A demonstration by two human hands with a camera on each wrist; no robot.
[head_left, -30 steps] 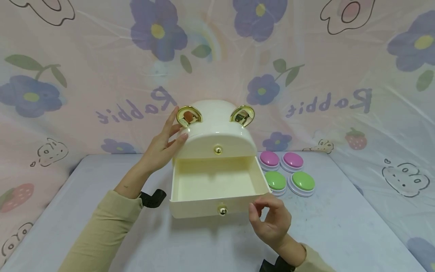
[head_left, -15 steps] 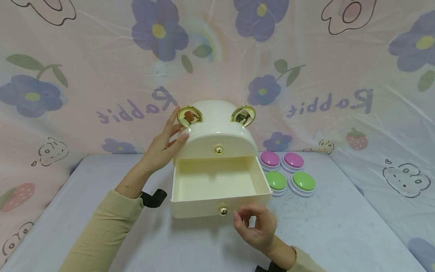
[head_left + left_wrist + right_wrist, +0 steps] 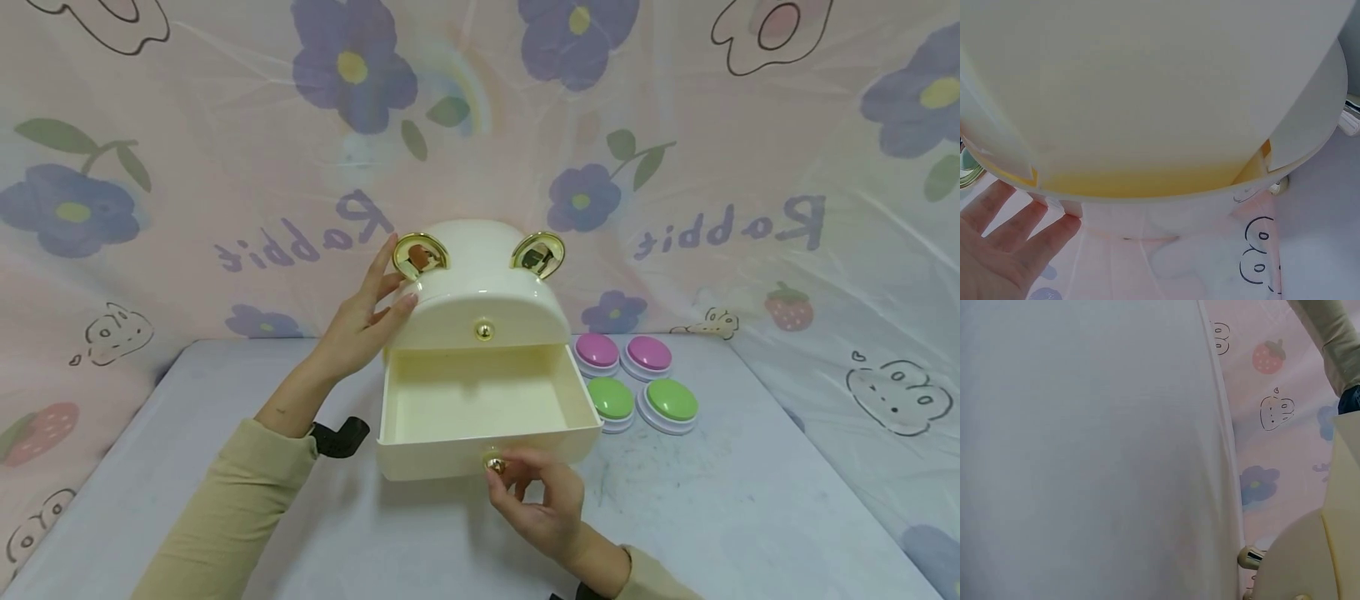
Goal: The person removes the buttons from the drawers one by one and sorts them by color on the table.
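A cream storage box (image 3: pixel 480 287) with a rounded top and two gold-rimmed ears stands on the table in the head view. Its lower drawer (image 3: pixel 480 400) is pulled out, and nothing lies inside it. At the drawer front, my right hand (image 3: pixel 543 500) pinches the gold knob (image 3: pixel 495 465) between thumb and index finger. My left hand (image 3: pixel 356 329) rests against the box's left side by the left ear (image 3: pixel 420 256), fingers extended. In the left wrist view, the fingertips of the left hand (image 3: pixel 1013 250) touch the edge of the box (image 3: pixel 1147 94). The right wrist view does not show the right hand.
Right of the box are two pink push-button discs (image 3: pixel 649 353) and two green ones (image 3: pixel 672 400) on white bases. A second gold knob (image 3: pixel 484 331) sits on the upper compartment. Behind the white table (image 3: pixel 750 500) hangs a printed cloth (image 3: pixel 480 167).
My right hand has moved left along the drawer front, from its right corner to the gold knob. The left hand, the box and the drawer have stayed in place.
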